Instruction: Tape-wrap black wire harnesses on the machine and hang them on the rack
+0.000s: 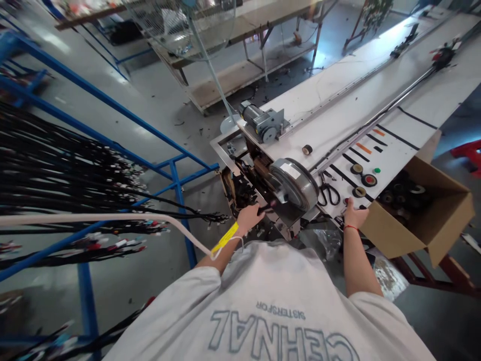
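Note:
My left hand (248, 218), with a yellow tag and white cord at the wrist, is closed at the machine end of the long white table. A dark, slim piece sticks out past its fingers; its kind is unclear. My right hand (355, 216) rests at the table's front edge, one digit stretched out beside a small red button (346, 201). Between the hands stands a large grey reel (295, 183) with a white label. Black-handled scissors (329, 193) lie right of the reel. Several tape rolls (369, 180) and a green button (377, 170) are near my right hand.
A cardboard box (447, 210) of dark rolls stands at the right. A motor (263, 120) sits on the white table (338, 115). At left, a blue rack (173, 175) carries many black cable bundles (67, 155). A fan (188, 25) and workbench (221, 93) stand behind.

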Demonstrator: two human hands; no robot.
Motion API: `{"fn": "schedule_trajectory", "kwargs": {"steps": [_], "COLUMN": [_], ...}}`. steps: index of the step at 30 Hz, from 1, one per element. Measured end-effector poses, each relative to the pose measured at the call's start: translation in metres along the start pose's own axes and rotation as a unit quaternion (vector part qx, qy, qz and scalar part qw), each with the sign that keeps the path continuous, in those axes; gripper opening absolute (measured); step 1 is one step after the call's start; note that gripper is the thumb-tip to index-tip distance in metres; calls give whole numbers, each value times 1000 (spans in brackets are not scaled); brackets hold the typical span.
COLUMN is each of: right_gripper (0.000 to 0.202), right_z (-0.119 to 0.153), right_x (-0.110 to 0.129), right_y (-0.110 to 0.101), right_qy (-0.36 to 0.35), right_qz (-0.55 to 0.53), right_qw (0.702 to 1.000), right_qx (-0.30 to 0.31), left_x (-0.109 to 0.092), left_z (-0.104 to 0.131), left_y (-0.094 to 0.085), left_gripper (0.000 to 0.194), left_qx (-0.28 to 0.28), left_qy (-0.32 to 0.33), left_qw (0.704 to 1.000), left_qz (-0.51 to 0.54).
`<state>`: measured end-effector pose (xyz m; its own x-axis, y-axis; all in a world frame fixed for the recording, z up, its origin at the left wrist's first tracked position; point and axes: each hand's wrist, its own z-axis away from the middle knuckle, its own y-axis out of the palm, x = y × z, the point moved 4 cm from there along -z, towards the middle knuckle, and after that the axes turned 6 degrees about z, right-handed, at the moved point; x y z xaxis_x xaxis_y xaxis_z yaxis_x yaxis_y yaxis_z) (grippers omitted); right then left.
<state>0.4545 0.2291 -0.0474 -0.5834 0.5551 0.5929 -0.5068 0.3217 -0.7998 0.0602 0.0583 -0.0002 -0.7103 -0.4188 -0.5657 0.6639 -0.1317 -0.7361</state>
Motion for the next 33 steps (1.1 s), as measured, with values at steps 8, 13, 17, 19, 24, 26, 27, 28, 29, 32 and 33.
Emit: {"fn": "schedule_trajectory", "kwargs": {"steps": [8,13,17,19,24,26,27,28,29,32,33], "right_gripper": [70,73,73,75,76,72,68,64,58,45,45], "right_z": [1,2,5,5,-1,-1,2,6,13,48,63], "right_x": [0,5,8,8,29,60,81,104,128,205,228], "right_y": [0,-3,-3,-4,-21,-32,-34,-33,-29,-2,9], "right_qy": [6,1,3,7,-67,-171,-221,-260,-291,-352,-368], "right_qz": [8,13,22,24,52,34,10,-14,-30,-3,15], "right_qw": [1000,1000,1000,1000,996,985,975,965,951,880,848], "right_qx": [-1,0,6,18,8,-20,-5,37,99,320,380], "left_x": [12,14,6,0,-3,1,2,2,2,-2,-5], "left_z": [9,25,26,20,-6,-13,-16,-19,-23,-42,-52], "left_y": [-9,7,12,11,13,19,21,22,21,10,4], "left_gripper": [33,42,43,45,48,49,48,45,40,28,27], "left_qx": [73,45,15,13,64,144,182,214,238,256,241], "left_qy": [62,67,70,79,8,-46,-61,-67,-67,-54,-46], "left_qw": [989,975,968,970,940,909,898,892,890,918,932], "left_qz": [113,207,240,231,334,388,397,393,383,298,266]}}
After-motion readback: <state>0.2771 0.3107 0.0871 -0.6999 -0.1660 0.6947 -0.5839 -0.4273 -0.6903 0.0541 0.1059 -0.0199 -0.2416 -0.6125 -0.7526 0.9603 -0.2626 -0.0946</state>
